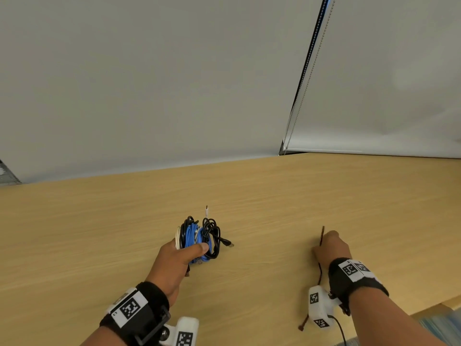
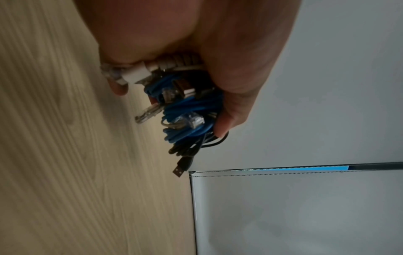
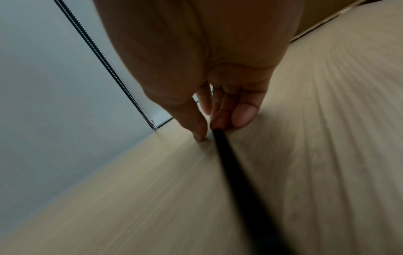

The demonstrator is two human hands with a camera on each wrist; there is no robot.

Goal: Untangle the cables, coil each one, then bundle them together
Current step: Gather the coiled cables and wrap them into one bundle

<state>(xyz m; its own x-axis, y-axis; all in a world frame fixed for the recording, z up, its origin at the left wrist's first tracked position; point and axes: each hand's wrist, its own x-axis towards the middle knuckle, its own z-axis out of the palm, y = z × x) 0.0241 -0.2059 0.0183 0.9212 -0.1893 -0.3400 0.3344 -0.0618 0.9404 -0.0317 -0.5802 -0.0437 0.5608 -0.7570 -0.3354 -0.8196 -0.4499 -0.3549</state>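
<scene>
L hand gripped coiled cables on table, thumb across. R hand pinched dark tie, well apart.

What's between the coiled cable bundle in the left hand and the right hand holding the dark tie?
Nothing: in the head view the stretch of wooden table between the cable bundle gripped by the left hand and the right hand pinching the dark tie is bare.
</scene>
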